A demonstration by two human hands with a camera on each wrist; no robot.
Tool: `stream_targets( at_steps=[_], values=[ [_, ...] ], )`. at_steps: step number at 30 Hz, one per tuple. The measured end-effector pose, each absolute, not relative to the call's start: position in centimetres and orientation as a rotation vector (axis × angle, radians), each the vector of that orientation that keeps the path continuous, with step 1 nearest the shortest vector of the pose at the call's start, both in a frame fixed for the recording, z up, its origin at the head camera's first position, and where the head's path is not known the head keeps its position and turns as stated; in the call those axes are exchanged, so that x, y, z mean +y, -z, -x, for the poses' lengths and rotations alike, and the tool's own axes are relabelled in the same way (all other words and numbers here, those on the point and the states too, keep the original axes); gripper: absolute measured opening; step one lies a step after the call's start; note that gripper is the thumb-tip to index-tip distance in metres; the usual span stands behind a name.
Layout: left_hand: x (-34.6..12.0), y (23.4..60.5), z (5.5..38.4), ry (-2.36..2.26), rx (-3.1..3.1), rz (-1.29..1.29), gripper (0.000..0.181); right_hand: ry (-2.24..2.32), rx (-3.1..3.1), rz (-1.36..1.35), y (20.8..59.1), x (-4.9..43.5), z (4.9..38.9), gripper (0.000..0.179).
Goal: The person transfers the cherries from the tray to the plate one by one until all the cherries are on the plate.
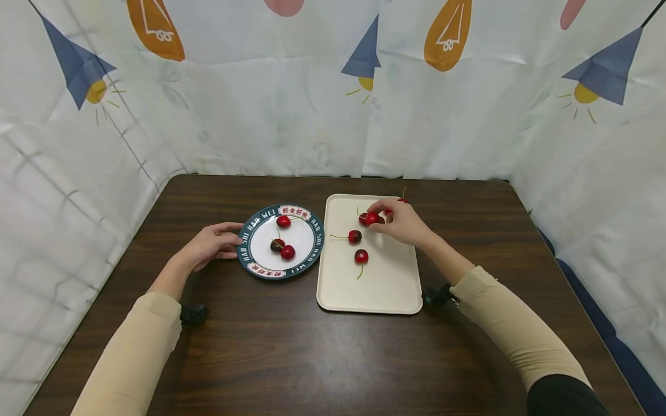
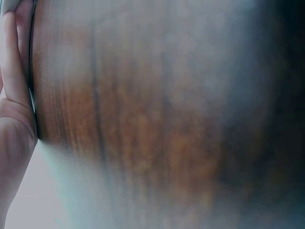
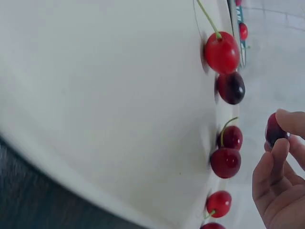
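My left hand (image 1: pixel 210 245) touches the left rim of a round plate (image 1: pixel 248 257) with its fingers fairly straight; the left wrist view catches only part of this hand (image 2: pixel 14 95). Several red cherries (image 1: pixel 288 252) lie on the white middle of the plate. Over the upper part of a cream tray (image 1: pixel 385 289), my right hand (image 1: pixel 403 224) pinches a dark red cherry (image 3: pixel 275 130) between thumb and fingertips. More cherries, such as one with its stem toward me (image 1: pixel 361 256) and one with its stem to the left (image 1: pixel 354 236), rest on the tray. Others are partly hidden behind the right hand.
Plate and tray stand side by side on a dark wooden table (image 1: pixel 270 346), their edges close together. A patterned white curtain (image 1: pixel 291 127) hangs behind the table and along both sides. Black straps (image 1: pixel 193 315) sit at the wrists.
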State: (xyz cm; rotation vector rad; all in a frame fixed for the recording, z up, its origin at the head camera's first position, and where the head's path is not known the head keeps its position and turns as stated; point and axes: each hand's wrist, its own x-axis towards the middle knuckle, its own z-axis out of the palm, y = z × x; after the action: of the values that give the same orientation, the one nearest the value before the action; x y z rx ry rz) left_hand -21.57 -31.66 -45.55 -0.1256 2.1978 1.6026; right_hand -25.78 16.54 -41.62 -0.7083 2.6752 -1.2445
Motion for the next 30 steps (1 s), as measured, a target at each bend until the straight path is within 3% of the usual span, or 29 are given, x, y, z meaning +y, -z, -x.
stream_targets(
  at_steps=[30],
  values=[
    [-31.6, 45.2, 21.4, -1.605, 2.195, 0.128, 0.064, 1.244, 2.546, 0.774, 42.2, 13.6, 25.1, 0.032]
  ],
)
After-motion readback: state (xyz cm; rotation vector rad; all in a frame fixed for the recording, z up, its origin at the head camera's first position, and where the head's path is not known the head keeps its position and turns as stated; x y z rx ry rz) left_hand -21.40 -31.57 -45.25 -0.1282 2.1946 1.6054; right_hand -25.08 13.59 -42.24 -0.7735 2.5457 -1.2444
